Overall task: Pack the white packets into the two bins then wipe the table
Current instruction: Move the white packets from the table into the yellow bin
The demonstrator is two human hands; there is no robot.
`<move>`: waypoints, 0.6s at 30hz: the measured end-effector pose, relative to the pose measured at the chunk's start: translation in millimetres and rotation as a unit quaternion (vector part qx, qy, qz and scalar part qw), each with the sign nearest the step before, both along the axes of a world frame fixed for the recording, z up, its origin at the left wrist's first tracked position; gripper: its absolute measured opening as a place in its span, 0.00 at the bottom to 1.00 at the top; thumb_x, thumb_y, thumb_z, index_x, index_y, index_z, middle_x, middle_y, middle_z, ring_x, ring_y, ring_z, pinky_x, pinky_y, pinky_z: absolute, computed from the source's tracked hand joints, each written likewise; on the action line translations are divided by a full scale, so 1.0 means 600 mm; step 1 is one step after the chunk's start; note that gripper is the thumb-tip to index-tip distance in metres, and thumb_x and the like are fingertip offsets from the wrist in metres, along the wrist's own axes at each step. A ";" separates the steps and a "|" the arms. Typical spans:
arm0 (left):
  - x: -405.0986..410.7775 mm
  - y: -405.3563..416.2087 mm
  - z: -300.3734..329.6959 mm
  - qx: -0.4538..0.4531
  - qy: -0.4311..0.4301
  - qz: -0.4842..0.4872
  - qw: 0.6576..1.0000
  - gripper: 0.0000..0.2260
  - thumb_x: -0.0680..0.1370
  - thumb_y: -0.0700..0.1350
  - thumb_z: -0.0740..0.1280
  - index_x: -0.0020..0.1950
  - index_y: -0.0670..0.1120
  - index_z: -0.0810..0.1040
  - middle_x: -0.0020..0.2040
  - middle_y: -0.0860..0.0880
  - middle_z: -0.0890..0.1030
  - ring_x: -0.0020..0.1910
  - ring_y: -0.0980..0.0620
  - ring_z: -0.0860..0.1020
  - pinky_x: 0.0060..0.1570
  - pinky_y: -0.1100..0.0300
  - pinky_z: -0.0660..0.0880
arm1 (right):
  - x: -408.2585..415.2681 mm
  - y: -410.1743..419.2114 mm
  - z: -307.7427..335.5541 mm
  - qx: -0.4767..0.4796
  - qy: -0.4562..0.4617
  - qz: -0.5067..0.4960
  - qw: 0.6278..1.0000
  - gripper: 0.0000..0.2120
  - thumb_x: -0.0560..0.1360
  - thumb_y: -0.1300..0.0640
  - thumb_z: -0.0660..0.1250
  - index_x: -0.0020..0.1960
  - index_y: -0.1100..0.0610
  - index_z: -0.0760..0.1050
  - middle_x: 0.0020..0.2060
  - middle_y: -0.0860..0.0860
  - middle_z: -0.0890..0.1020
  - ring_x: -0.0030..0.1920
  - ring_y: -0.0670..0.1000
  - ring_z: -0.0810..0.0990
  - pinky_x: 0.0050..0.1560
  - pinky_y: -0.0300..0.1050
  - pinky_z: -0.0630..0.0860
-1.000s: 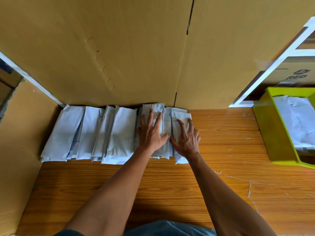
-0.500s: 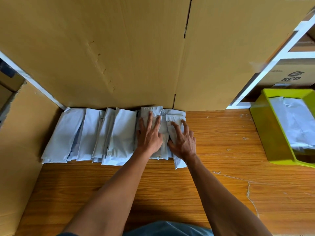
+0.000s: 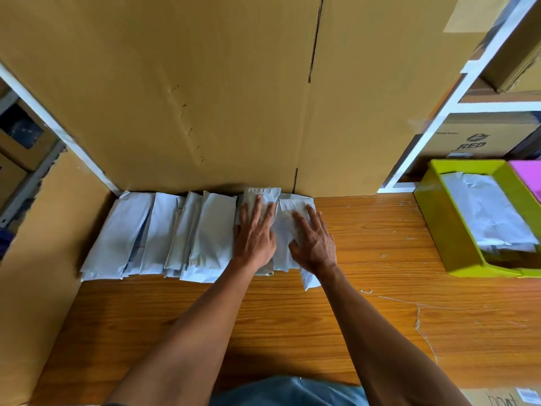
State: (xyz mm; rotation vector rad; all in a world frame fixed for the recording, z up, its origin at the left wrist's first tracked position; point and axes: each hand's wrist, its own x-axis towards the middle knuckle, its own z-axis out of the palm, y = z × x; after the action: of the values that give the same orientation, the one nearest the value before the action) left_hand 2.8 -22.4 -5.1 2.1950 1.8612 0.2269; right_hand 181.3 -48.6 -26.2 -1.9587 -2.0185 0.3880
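While the table [image 3: 380,303] is unwiped, most packets [image 3: 164,232] lie in a row along the cardboard; some fill the green bin [image 3: 445,230]. Left hand [image 3: 255,236] and right hand [image 3: 314,242] press flat, fingers straight, gripping nothing.

Both forearms are bare from elbow to wrist, with no sleeves, watch or rings showing. The left hand [image 3: 254,240] and right hand [image 3: 315,244] wear no gloves. At six o'clock a strip of blue-grey clothing [image 3: 288,391] shows, smooth and slightly shiny.
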 end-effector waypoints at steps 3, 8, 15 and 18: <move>0.004 -0.003 0.007 0.027 -0.007 -0.015 1.000 0.36 0.84 0.48 0.59 0.87 0.59 0.43 0.86 0.54 0.34 0.84 0.44 0.32 0.80 0.37 0.57 | 0.015 -0.003 0.005 0.007 -0.036 0.007 0.999 0.41 0.74 0.43 0.56 0.85 0.41 0.50 0.86 0.50 0.47 0.85 0.56 0.41 0.73 0.67 0.72; 0.024 -0.013 0.002 0.029 -0.028 -0.037 0.999 0.36 0.83 0.46 0.60 0.87 0.58 0.45 0.85 0.56 0.33 0.84 0.46 0.31 0.77 0.33 0.62 | 0.030 -0.050 0.045 0.001 -0.023 -0.030 0.999 0.41 0.75 0.49 0.66 0.84 0.40 0.52 0.86 0.48 0.47 0.85 0.52 0.44 0.67 0.66 0.75; 0.067 -0.066 0.006 0.027 -0.025 -0.087 0.996 0.35 0.84 0.50 0.60 0.87 0.57 0.46 0.87 0.54 0.37 0.85 0.46 0.37 0.74 0.35 0.68 | 0.073 -0.128 0.067 -0.021 -0.041 -0.086 0.995 0.41 0.76 0.49 0.68 0.84 0.41 0.53 0.86 0.48 0.48 0.85 0.52 0.47 0.70 0.67 0.71; 0.097 -0.088 0.008 0.015 -0.026 -0.114 0.993 0.34 0.84 0.51 0.59 0.87 0.58 0.45 0.86 0.54 0.35 0.85 0.47 0.35 0.74 0.33 0.67 | 0.101 -0.160 0.078 -0.016 -0.033 -0.119 0.992 0.42 0.75 0.47 0.68 0.84 0.41 0.53 0.86 0.48 0.49 0.85 0.53 0.48 0.72 0.69 0.69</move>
State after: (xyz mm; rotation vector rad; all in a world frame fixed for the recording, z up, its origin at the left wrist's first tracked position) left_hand 60.8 -75.2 -0.1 2.3746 1.5720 0.2670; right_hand 242.1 -144.9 20.7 -2.2273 -1.7982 0.3052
